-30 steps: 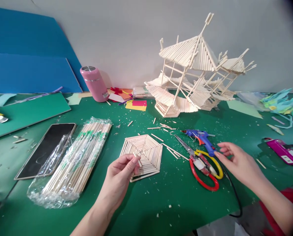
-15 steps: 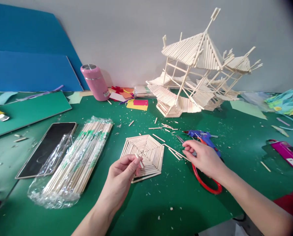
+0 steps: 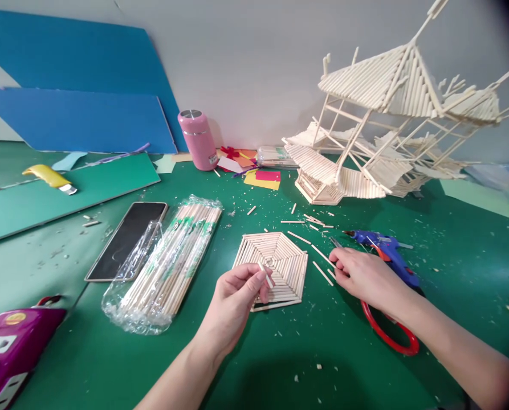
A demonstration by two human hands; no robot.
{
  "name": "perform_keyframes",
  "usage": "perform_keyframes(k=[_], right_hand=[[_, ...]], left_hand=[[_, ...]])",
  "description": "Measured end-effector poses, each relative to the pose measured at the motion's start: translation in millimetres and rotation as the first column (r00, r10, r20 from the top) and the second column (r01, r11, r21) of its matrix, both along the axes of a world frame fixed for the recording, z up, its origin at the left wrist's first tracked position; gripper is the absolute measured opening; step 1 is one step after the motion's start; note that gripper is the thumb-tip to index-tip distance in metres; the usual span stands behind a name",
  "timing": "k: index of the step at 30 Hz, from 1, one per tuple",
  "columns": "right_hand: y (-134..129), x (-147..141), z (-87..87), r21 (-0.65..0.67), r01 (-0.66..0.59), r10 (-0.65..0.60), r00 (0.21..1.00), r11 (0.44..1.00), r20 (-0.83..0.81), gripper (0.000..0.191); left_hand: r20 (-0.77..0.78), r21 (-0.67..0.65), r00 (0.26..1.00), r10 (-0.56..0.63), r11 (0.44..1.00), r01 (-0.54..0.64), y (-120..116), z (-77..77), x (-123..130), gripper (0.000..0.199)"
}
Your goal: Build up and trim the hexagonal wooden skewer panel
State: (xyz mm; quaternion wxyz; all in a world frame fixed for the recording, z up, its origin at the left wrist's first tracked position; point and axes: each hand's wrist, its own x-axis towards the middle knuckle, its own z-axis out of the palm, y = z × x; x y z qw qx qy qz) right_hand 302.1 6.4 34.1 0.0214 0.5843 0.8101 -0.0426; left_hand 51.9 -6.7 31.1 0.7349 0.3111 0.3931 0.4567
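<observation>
The left hand (image 3: 239, 296) pinches a stick (image 3: 266, 274) over the hexagon (image 3: 286, 273), its long axis slanting upper left to lower right. The right hand (image 3: 365, 278) curls over scissors (image 3: 412, 346), grip unclear. Green tabletop (image 3: 322, 319), grey wall (image 3: 254, 68).

The left hand (image 3: 237, 299) pinches a short stick (image 3: 267, 275) over a hexagonal panel (image 3: 289, 276); at the panel's three o'clock, the right hand (image 3: 369, 279) partly hides scissors (image 3: 413, 345); toward one o'clock stands a pavilion (image 3: 376, 85).
</observation>
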Motion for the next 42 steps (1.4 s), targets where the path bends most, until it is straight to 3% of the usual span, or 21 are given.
perform_keyframes(k=[16,24,26,29,32,33,35,39,42], right_hand=[[-5,-5,-2.6,0.01,0.026,-0.026,1.0,1.0,0.012,0.015],[-5,-3,0.3,0.004,0.103,-0.102,0.99,0.995,-0.098,0.011],[-5,-1,7.4,-0.016,0.122,-0.123,0.98,0.992,-0.157,0.009],[-8,3,18.6,-0.067,0.148,-0.162,0.926,0.987,-0.34,0.009],[-15,3,24.9,-0.109,0.144,-0.18,0.83,0.984,-0.528,0.017],[-18,2,25.4,-0.12,0.134,-0.178,0.808,0.984,-0.562,0.019],[-24,0,24.7,-0.166,0.12,-0.197,0.769,0.979,-0.608,0.022],[-35,0,19.8,-0.247,0.159,-0.286,0.698,0.956,-0.656,0.026],[-40,5,14.9,-0.244,0.24,-0.342,0.677,0.94,-0.651,0.029]], left_hand=[[-0.008,-0.003,1.0,-0.01,1.0,0.01,-1,2.5,0,0.013],[-0.017,0.031,0.999,0.044,0.999,-0.043,1,-0.2,-4,0.012],[-0.076,0.083,0.995,0.064,0.995,-0.058,1,1.2,-6,0.012],[-0.313,0.216,0.945,0.094,0.976,-0.025,3,9.5,-8,0.013],[-0.6,0.43,0.787,0.14,0.886,0.171,16,21.0,-4,0.011],[-0.672,0.501,0.724,0.155,0.815,0.29,22,23.6,0,0.012],[-0.782,0.593,0.563,0.267,0.599,0.538,39,24.8,14,0.019],[-0.835,0.549,0.485,0.26,0.445,0.707,70,11.5,56,0.021],[-0.862,0.502,0.425,0.275,0.356,0.789,80,0.2,83,0.018]])
